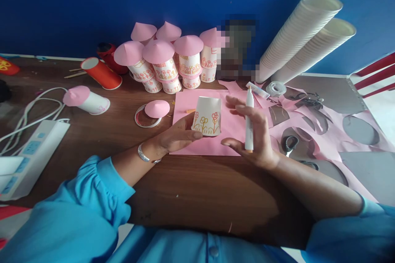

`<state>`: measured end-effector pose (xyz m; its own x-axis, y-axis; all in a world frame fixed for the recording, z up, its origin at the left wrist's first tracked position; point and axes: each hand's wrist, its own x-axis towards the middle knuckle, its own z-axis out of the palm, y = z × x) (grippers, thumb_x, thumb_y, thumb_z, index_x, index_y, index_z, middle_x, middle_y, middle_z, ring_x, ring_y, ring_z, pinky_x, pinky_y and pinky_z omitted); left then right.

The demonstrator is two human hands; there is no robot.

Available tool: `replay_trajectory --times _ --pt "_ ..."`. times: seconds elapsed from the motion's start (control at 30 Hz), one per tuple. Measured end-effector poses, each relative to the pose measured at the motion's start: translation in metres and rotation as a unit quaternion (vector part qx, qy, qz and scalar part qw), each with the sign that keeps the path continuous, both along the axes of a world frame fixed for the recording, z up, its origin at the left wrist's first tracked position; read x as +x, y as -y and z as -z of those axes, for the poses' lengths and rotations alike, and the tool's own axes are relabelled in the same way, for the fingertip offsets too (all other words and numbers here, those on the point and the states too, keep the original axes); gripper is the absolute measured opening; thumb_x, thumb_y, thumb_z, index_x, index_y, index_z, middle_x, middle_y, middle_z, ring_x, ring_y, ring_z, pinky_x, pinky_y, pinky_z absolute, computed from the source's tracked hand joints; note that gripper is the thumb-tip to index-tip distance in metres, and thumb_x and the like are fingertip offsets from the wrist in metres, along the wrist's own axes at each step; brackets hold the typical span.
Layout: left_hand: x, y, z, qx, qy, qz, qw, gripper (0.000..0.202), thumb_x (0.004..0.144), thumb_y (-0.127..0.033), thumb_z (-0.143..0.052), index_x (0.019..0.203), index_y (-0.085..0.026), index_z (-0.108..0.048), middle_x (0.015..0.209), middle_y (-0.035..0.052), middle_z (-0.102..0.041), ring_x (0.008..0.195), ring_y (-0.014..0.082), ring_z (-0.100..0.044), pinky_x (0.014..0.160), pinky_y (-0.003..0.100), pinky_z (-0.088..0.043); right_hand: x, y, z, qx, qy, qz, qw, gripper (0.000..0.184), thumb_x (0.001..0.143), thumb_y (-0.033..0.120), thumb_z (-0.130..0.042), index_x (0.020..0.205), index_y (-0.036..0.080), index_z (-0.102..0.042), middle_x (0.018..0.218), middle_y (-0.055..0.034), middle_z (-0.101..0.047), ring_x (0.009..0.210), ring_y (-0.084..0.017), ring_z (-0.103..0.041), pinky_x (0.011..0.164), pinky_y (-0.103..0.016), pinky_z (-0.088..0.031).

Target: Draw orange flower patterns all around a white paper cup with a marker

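Observation:
My left hand (182, 133) grips a white paper cup (207, 111) at its lower side, thumb near the bottom rim. The cup is upside down and carries drawn red and ochre flowers with grass lines. In my right hand (259, 131) a white marker (249, 123) stands nearly upright, its orange tip pointing up; the thumb and fingers are spread apart around it. This hand is just right of the cup, without visible contact. Beneath both hands lies a pink paper sheet (185, 102).
Several decorated cup towers with pink cone roofs (159, 51) stand by the blue wall. Tall cup stacks (300, 33) lean right, near tape (276, 88). Cut pink paper (299, 131) and scissors (289, 144) lie right; a power strip (37, 152) and orange cup (101, 74) left.

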<state>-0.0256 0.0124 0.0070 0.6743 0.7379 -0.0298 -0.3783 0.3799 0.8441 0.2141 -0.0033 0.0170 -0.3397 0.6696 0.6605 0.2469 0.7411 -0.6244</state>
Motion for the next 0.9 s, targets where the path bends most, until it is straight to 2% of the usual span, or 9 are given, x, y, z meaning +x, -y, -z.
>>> replay_trajectory --times 0.1,0.23,0.3,0.47,0.57,0.67,0.73,0.8,0.9 --pt "0.001 0.000 -0.001 0.001 0.007 0.016 1.000 0.048 0.082 -0.038 -0.084 0.125 -0.021 -0.070 0.126 0.0151 -0.075 0.132 0.0361 -0.064 0.115 0.054 -0.046 -0.001 -0.006 0.002 -0.026 0.033 -0.007 0.999 0.082 0.086 0.039 -0.085 0.153 0.027 -0.038 0.158 -0.0194 -0.052 0.151 -0.038 -0.049 0.119 -0.062 -0.049" --pt "0.002 -0.001 -0.002 0.011 0.019 0.044 0.999 0.044 0.085 -0.039 -0.080 0.123 -0.020 -0.072 0.128 0.0164 -0.075 0.135 0.0374 -0.062 0.115 0.056 -0.046 -0.001 -0.007 0.001 -0.027 0.052 0.008 0.998 0.069 0.091 0.033 -0.078 0.149 0.028 -0.041 0.155 -0.0173 -0.055 0.146 -0.037 -0.054 0.117 -0.063 -0.050" --pt "0.002 -0.001 -0.001 0.020 0.017 0.045 0.999 0.047 0.084 -0.040 -0.081 0.125 -0.020 -0.071 0.129 0.0163 -0.074 0.136 0.0376 -0.061 0.115 0.055 -0.046 -0.002 -0.007 -0.001 -0.008 0.058 0.024 0.998 0.065 0.090 0.030 -0.077 0.146 0.029 -0.043 0.152 -0.0166 -0.057 0.142 -0.038 -0.057 0.114 -0.063 -0.050" --pt "0.002 -0.002 0.004 0.035 -0.042 0.022 0.998 0.068 0.075 -0.035 -0.090 0.137 -0.025 -0.063 0.134 0.0137 -0.072 0.133 0.0349 -0.063 0.112 0.051 -0.047 -0.005 -0.005 -0.004 0.070 0.099 0.060 0.991 0.071 0.086 0.024 -0.079 0.147 0.028 -0.044 0.146 -0.0165 -0.061 0.133 -0.038 -0.061 0.108 -0.063 -0.053" --pt "0.002 -0.002 0.005 0.035 -0.070 0.026 0.997 0.067 0.077 -0.031 -0.090 0.137 -0.025 -0.062 0.133 0.0134 -0.073 0.124 0.0315 -0.069 0.110 0.049 -0.048 -0.006 -0.006 -0.002 0.076 0.122 0.069 0.987 0.074 0.089 0.025 -0.078 0.153 0.027 -0.040 0.148 -0.0176 -0.060 0.135 -0.038 -0.059 0.107 -0.063 -0.053" --pt "0.001 -0.002 0.004 0.036 -0.058 0.016 0.998 0.058 0.079 -0.033 -0.087 0.132 -0.022 -0.064 0.129 0.0136 -0.074 0.121 0.0303 -0.069 0.109 0.049 -0.048 -0.003 -0.005 -0.004 0.091 0.117 0.067 0.987 0.079 0.092 0.033 -0.078 0.158 0.026 -0.036 0.145 -0.0186 -0.061 0.135 -0.038 -0.059 0.107 -0.062 -0.053" --pt "0.001 -0.001 0.002 0.028 -0.053 0.002 0.998 0.055 0.079 -0.033 -0.087 0.129 -0.022 -0.065 0.126 0.0125 -0.074 0.121 0.0297 -0.069 0.109 0.048 -0.048 0.001 -0.002 -0.009 0.120 0.095 0.071 0.986 0.071 0.097 0.038 -0.072 0.159 0.025 -0.038 0.129 -0.0161 -0.066 0.121 -0.034 -0.065 0.098 -0.056 -0.059" --pt "0.000 -0.001 0.000 0.016 -0.061 -0.011 0.998 0.058 0.077 -0.032 -0.088 0.129 -0.023 -0.064 0.123 0.0106 -0.075 0.120 0.0288 -0.068 0.108 0.047 -0.048 0.004 0.004 -0.016 0.148 0.076 0.064 0.984 0.052 0.106 0.040 -0.056 0.154 0.023 -0.048 0.103 -0.0092 -0.065 0.095 -0.025 -0.068 0.078 -0.042 -0.063" --pt "0.000 0.000 -0.003 0.014 -0.077 -0.026 0.997 0.060 0.076 -0.030 -0.089 0.130 -0.024 -0.063 0.125 0.0094 -0.073 0.121 0.0285 -0.066 0.107 0.045 -0.048 0.005 0.015 -0.027 0.154 0.120 0.005 0.981 0.039 0.111 0.042 -0.043 0.134 0.020 -0.065 0.087 -0.0041 -0.057 0.073 -0.016 -0.063 0.057 -0.029 -0.057"
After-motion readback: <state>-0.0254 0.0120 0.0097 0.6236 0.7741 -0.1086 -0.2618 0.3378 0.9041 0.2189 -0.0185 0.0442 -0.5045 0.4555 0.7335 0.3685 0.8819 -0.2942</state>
